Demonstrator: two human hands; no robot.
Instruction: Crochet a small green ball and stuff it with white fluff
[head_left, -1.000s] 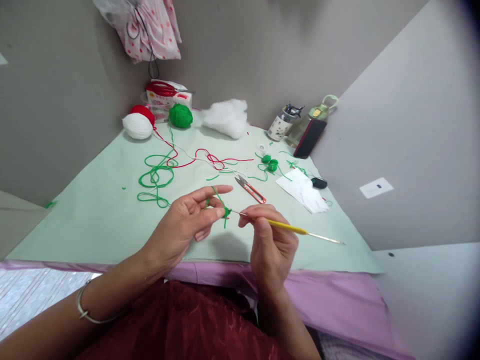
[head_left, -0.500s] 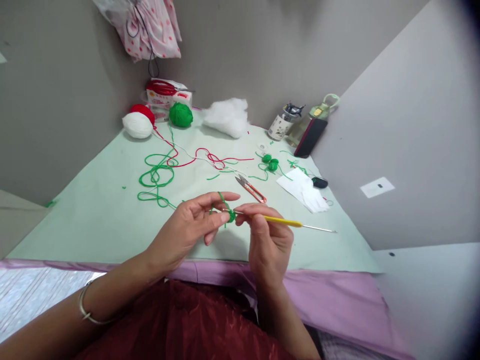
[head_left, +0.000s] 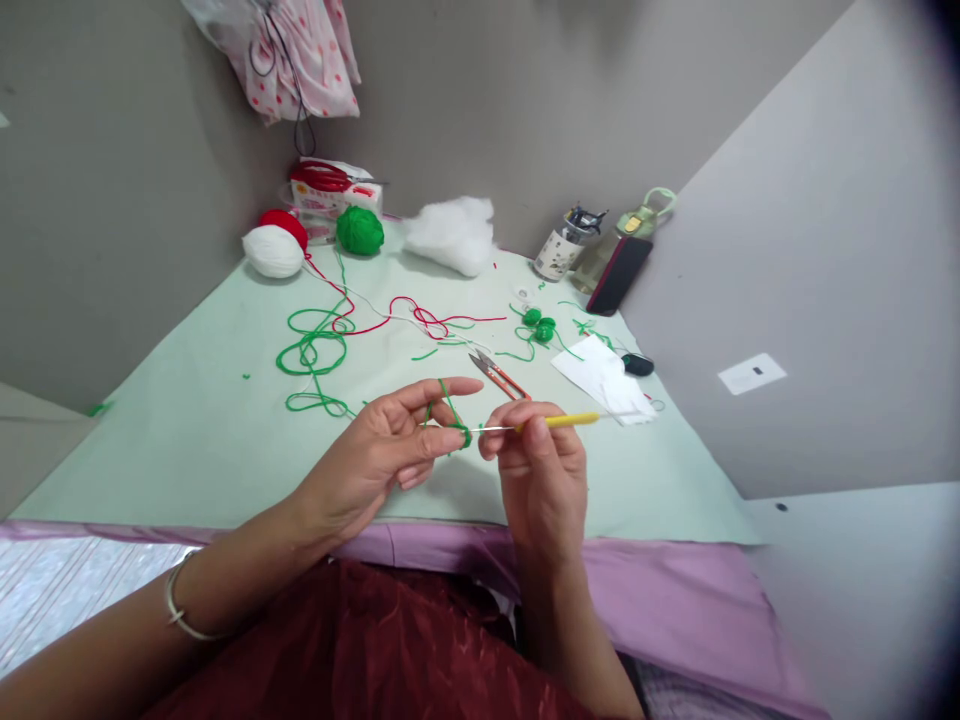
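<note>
Crochet hook (head_left: 568,421): smooth plastic-looking handle, shiny metal shaft. Green yarn piece (head_left: 466,437): matt, fibrous. Stuffing (head_left: 454,236): fluffy, matt. Snips (head_left: 501,376): metal blades. Desk cover (head_left: 187,420): matt cloth look. Bangle (head_left: 176,617): polished metal.

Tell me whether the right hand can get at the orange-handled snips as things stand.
Probably yes: the snips lie just beyond the right hand with nothing seen on top of them, though that hand holds the yellow-handled hook.

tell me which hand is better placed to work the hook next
Probably the right hand: it holds the yellow-handled hook, whose shaft points toward the small green piece. The left hand is occupied pinching that piece.
</note>
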